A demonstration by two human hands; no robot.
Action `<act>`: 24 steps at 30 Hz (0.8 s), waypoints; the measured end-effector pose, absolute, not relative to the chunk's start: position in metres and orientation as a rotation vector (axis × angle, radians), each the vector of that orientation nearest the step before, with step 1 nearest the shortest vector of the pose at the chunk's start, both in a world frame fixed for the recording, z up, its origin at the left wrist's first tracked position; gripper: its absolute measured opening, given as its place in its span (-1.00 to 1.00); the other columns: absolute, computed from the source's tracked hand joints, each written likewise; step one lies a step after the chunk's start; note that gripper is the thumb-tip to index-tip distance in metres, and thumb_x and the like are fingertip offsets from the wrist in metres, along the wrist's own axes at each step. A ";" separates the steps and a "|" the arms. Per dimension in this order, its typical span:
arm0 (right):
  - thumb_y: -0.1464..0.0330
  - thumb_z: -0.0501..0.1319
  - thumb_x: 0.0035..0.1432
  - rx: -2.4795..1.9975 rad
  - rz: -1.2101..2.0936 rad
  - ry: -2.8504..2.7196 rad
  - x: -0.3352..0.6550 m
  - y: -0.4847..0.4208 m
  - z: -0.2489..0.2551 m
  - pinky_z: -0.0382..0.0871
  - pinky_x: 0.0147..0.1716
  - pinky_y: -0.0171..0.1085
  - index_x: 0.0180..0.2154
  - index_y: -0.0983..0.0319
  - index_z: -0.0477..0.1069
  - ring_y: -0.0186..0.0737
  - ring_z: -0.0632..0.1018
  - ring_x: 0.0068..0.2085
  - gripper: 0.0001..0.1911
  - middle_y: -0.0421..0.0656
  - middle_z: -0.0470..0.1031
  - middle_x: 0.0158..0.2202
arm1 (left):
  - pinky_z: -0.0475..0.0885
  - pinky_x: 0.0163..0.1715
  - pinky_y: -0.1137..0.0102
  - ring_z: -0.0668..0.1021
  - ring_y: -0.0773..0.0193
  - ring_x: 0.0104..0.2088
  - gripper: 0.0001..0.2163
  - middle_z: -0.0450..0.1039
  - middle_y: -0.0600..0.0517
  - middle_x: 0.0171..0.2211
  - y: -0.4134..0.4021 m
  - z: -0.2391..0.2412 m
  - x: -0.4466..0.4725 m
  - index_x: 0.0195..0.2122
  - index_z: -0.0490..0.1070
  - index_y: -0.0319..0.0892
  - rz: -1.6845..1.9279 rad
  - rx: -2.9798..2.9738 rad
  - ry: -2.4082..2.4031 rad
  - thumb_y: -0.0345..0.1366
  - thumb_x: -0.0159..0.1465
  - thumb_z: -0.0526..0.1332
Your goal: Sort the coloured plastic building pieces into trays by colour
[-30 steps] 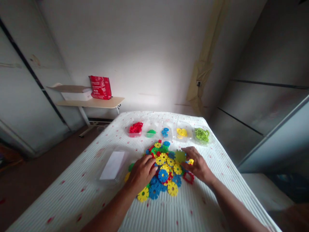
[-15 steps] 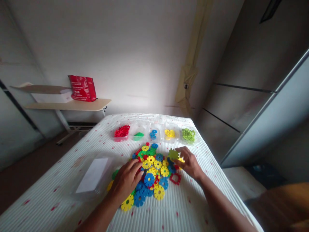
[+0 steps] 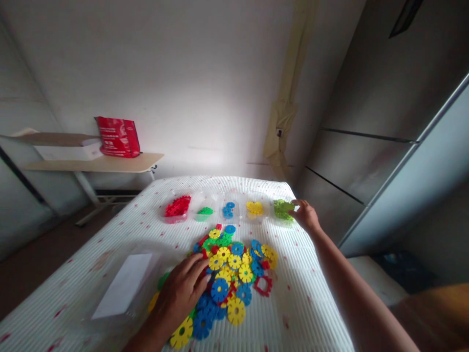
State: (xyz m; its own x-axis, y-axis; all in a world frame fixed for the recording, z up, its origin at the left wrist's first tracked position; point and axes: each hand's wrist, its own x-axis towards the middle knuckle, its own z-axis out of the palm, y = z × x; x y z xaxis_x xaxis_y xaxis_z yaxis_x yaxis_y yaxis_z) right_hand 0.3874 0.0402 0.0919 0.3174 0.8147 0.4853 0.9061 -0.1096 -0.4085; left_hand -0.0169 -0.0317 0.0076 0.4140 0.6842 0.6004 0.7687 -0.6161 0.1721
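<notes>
A heap of flat plastic building pieces [image 3: 234, 261] lies in the middle of the cloth: blue and yellow notched discs, with green and red pieces among them. My left hand [image 3: 183, 283] rests on the heap's left side, its fingers loosely stretched and holding nothing visible. At the far right, my right hand [image 3: 307, 215] pinches a light green notched piece [image 3: 290, 207] over a clear tray of light green pieces [image 3: 282, 210]. A red square frame piece [image 3: 263, 285] lies at the heap's right edge.
Other clear trays in that row hold red pieces [image 3: 178, 206], green pieces [image 3: 205, 211], blue discs [image 3: 228, 210] and yellow pieces [image 3: 254, 208]. A clear plastic lid with a white label [image 3: 122, 283] lies left. Behind stands a side table [image 3: 132, 164] with a red bag [image 3: 117, 138].
My right hand has moved from the heap's right side, forward and right, to the light green tray with the light green piece. My left hand has stayed on the heap.
</notes>
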 end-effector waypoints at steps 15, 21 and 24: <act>0.27 0.15 0.19 -1.811 0.075 -1.793 0.345 -0.014 0.090 0.42 -0.25 -0.26 -0.19 0.23 0.44 -0.24 0.51 -0.22 -0.79 -0.13 0.48 -0.16 | 0.47 -0.13 0.31 0.52 0.18 -0.12 -0.75 0.45 -0.06 -0.08 -0.034 0.016 -0.013 -0.11 0.43 -0.13 -0.990 -2.548 -1.292 -0.23 0.26 0.07; 0.37 0.09 0.15 -1.307 0.594 -2.178 0.298 -0.068 0.078 0.32 -0.41 -0.40 -0.37 0.25 0.47 -0.33 0.49 -0.41 -0.80 -0.17 0.51 -0.42 | 0.44 -0.10 0.30 0.50 0.19 -0.12 -0.76 0.45 -0.05 -0.09 -0.036 0.016 -0.011 -0.11 0.43 -0.13 -0.989 -2.571 -1.299 -0.25 0.26 0.07; 0.43 0.10 0.12 -1.242 0.581 -2.312 0.276 -0.080 0.073 0.29 -0.43 -0.42 -0.35 0.23 0.47 -0.37 0.46 -0.44 -0.83 -0.19 0.49 -0.42 | 0.44 -0.10 0.30 0.50 0.20 -0.13 -0.76 0.44 -0.05 -0.10 -0.038 0.021 -0.010 -0.12 0.43 -0.13 -0.995 -2.579 -1.306 -0.27 0.26 0.06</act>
